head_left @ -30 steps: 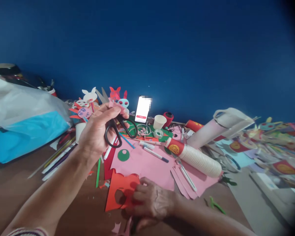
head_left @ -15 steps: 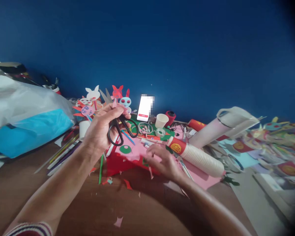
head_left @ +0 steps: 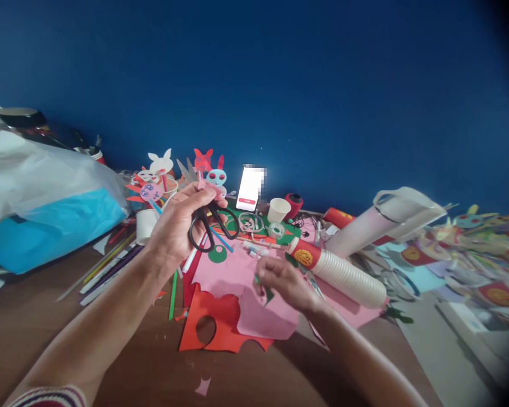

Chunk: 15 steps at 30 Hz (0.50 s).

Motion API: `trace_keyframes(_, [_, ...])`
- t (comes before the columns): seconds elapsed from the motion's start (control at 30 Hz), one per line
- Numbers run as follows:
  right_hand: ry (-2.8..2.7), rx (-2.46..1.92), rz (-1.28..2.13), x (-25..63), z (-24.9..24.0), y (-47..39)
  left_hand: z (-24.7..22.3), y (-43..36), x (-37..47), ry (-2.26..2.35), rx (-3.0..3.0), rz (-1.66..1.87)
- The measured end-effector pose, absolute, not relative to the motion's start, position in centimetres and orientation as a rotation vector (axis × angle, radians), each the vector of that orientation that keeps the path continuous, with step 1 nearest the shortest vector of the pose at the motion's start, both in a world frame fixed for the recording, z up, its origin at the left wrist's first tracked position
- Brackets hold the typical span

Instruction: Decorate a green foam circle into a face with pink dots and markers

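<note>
My left hand (head_left: 178, 229) is raised above the table and grips black-handled scissors (head_left: 210, 223) by the blades, handles hanging down, with a small pink piece pinched at its fingertips. My right hand (head_left: 282, 282) is lower, over a pink paper sheet (head_left: 233, 277), and pinches a small dark green paper scrap (head_left: 268, 294). A red-orange paper sheet (head_left: 216, 330) with a round hole cut in it lies under the pink sheet's near edge.
A stack of white paper cups (head_left: 343, 274) lies on its side to the right. Paper bunny figures (head_left: 186, 169), a phone (head_left: 249, 189), a single cup (head_left: 279, 209), tape rolls (head_left: 275, 229) and pens sit behind. A plastic bag (head_left: 42, 198) fills the left.
My right hand left the red-orange sheet near me, reached over the pink sheets, then drew back slightly with a green scrap. The papers shifted. My left hand stayed raised with the scissors.
</note>
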State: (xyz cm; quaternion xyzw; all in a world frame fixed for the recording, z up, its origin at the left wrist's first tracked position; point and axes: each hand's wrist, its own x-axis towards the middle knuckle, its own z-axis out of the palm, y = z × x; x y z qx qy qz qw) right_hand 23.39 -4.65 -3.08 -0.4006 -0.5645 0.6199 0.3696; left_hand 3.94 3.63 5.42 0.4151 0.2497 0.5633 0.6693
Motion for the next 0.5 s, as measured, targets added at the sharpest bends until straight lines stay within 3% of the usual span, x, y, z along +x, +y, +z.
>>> trace_keyframes(0.17, [-1.662, -1.448, 0.559, 25.7, -0.9, 1.7, 4.8, 3.8, 4.3, 0.609, 0.954, 1.255])
trace_keyframes(0.23, [-1.781, -1.628, 0.302, 26.3, -1.2, 3.9, 4.3, 4.1, 4.4, 0.631, 0.958, 1.260])
trace_keyframes(0.43, [-1.731, -1.625, 0.155, 26.1, -1.7, 4.8, 2.3, 5.4, 5.7, 0.827, 0.901, 1.150])
trace_keyframes(0.5, [-1.711, -1.507, 0.311, 25.3, -1.7, 4.0, 1.3, 5.6, 6.5, 0.839, 0.874, 1.138])
